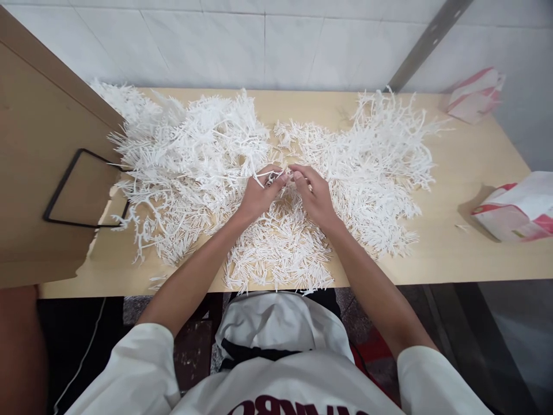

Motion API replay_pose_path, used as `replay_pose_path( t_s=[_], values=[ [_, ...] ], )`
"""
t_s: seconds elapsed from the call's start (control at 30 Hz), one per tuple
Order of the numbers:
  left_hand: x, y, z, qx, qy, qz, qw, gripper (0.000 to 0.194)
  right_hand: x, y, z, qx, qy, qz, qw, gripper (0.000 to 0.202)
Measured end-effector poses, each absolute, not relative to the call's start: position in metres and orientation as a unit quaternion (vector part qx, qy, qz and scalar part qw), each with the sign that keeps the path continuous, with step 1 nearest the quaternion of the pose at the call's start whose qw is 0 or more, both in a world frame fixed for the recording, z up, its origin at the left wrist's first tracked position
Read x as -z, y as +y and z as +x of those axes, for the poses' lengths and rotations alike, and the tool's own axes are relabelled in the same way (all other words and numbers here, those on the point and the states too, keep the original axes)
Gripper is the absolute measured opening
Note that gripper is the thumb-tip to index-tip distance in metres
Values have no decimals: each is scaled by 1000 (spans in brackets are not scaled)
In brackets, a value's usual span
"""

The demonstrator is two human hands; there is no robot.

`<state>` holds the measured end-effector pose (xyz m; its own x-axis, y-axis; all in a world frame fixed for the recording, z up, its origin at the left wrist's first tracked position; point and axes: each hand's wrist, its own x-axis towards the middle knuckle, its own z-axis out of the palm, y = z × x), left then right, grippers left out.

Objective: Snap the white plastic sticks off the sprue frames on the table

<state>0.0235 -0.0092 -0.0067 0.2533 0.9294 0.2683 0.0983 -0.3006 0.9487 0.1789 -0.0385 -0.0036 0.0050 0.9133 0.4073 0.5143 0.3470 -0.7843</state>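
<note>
My left hand [258,197] is closed on a thin, white branched plastic piece [259,174], probably a moulded sprue, above the middle of the table. Close beside it, my right hand [317,195] pinches at the same spot, fingertips almost touching the left ones. What lies between the right fingertips is too small to make out. Under and in front of both hands spreads a layer of short white sticks [279,253]. To the left rises a large heap of white branched pieces [194,138]; another such heap [384,144] lies to the right.
A cardboard box or panel [52,144] with a black wire frame [63,190] stands at the left end of the wooden table [462,167]. Two red-and-white paper packs, one near [518,210] and one far [475,95], stand at the right. Behind runs a tiled wall [233,46].
</note>
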Motion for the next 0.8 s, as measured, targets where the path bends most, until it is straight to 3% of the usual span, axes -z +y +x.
replay_pose_path(
  t_s=[0.2,0.5,0.8],
  values=[
    [8,-14,22,-458,407,679,405,21,2,-39,180,-216,-684,-543,436,31],
    [4,-20,25,-416,442,735,301,9,7,-39,177,-6,-751,-583,309,24],
    [-3,-26,27,-424,463,732,263,6,12,-43,172,78,-730,-578,356,26]
  ],
)
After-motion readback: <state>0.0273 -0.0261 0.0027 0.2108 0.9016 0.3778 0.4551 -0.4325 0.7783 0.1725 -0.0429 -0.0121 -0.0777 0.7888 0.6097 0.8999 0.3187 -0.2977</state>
